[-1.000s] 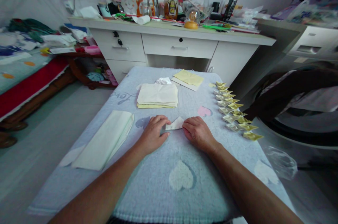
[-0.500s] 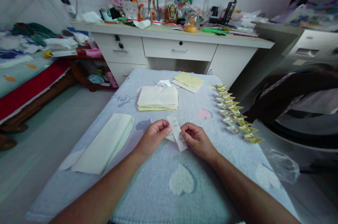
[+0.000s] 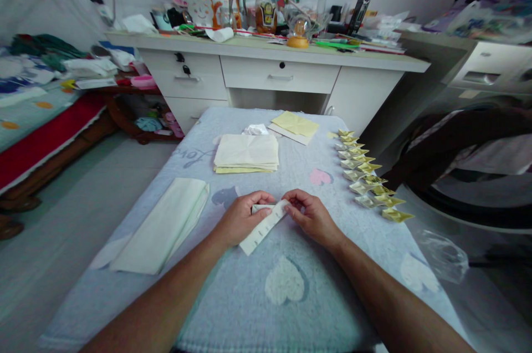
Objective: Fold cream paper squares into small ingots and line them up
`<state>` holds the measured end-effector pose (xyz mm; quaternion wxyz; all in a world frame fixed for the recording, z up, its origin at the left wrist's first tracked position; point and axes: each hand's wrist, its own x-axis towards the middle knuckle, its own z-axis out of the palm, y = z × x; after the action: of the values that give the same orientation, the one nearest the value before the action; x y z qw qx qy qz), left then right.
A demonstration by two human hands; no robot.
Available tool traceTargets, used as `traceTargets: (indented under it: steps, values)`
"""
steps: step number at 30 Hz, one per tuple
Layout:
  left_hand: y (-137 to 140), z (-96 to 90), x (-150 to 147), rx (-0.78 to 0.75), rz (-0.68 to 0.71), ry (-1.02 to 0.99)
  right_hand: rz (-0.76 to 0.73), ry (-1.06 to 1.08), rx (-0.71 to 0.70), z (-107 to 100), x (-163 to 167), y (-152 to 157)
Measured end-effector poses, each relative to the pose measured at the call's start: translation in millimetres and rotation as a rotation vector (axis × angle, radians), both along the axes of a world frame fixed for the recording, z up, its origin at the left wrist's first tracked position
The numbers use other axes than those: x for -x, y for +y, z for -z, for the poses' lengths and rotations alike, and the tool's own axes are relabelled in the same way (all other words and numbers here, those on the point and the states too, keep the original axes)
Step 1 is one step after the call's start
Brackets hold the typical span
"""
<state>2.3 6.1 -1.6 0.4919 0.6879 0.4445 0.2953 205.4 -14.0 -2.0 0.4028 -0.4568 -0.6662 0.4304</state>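
Observation:
Low over the cloth-covered table, both hands hold a folded strip of white paper (image 3: 262, 234) with small dark marks along it. My left hand (image 3: 244, 217) is closed on it, thumb on top, near its middle. At the strip's upper right end my right hand (image 3: 308, 213) pinches it between thumb and fingers. The strip slants from lower left to upper right, and another paper layer shows behind it at the left fingers. Beyond the hands lies a stack of square paper sheets (image 3: 247, 151). Rows of folded paper boats (image 3: 397, 215) stand to the right.
A larger folded sheet (image 3: 164, 225) lies at the table's left. Yellow paper (image 3: 296, 123) and a crumpled white tissue (image 3: 255, 129) are at the back. A cluttered white desk (image 3: 286, 73) stands behind the table, a washing machine (image 3: 482, 73) at the right, and a plastic bag (image 3: 444, 256) beside the table.
The paper strip has turned from slanting down to the right to slanting down to the left. My hands have come closer together at its upper part. The view has shifted slightly.

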Motion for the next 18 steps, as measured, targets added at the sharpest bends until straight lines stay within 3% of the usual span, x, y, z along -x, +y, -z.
traceTargets:
  steps: [4,7,11,18]
  values:
    - [4.3,1.3,2.3,-0.318,0.000,0.171,0.042,-0.369,-0.234,1.0,-0.4,1.2]
    - [2.2,-0.1,1.8,-0.462,-0.019,0.287,0.062,-0.511,-0.272,2.7,-0.3,3.2]
    - [-7.3,1.4,-3.4,-0.487,0.056,0.412,0.108,-0.592,-0.239,5.7,0.1,5.4]
    - [-14.0,7.3,-11.4,-0.457,0.004,0.485,0.093,-0.629,-0.183,5.6,-0.3,9.3]
